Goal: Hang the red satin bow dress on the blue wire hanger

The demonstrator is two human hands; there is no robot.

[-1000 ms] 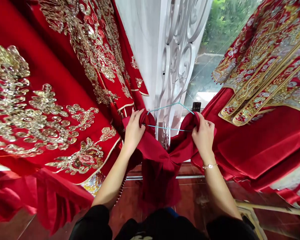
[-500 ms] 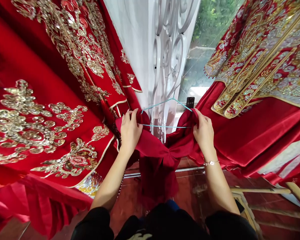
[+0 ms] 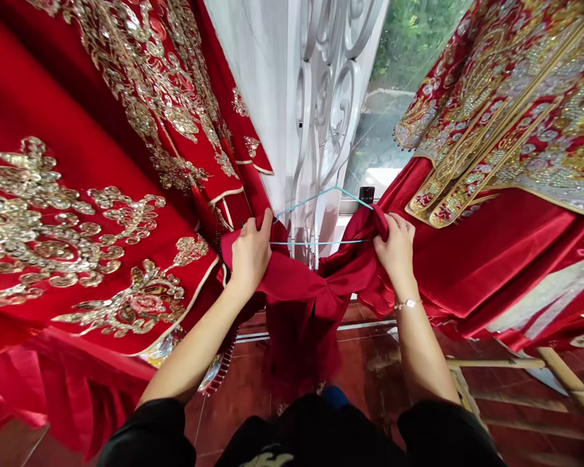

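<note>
Found at far left: a gold-beaded gown [image 3: 80, 243], hung above folds of pink-red cloth [image 3: 58, 389]. Kept the left arm angled upward from a black sleeve [image 3: 148, 425]. Closed the left hand [image 3: 250, 251] over the upper left side of a plain red dress [image 3: 292, 279], fingers bent around the cloth and one fingertip raised near a pale blue hanger [image 3: 316, 243]. Could not confirm contact between left hand and hanger.

Suspended the dress at center, between both hands and in front of the body, with a gathered knot at the middle of the neckline and the lower part over a red tile floor [image 3: 243, 383]. Ran the bar of the hanger roughly level across the neck opening, ends hidden by cloth and hands. Pointed the hook upward, in front of white scrollwork [image 3: 321, 91].

Stood a phone [image 3: 366, 194] upright near the window [image 3: 413, 45], just beyond the hanger's right arm. Closed the right hand [image 3: 396, 241] on the upper right side of the dress, fingers curled over bunched cloth. Wore a bracelet [image 3: 408, 303] on the right wrist. Found at far right: a gold-and-silver embroidered jacket [image 3: 511, 123] over a red skirt [image 3: 491, 266], with a wooden frame [image 3: 567, 383] below.
</note>
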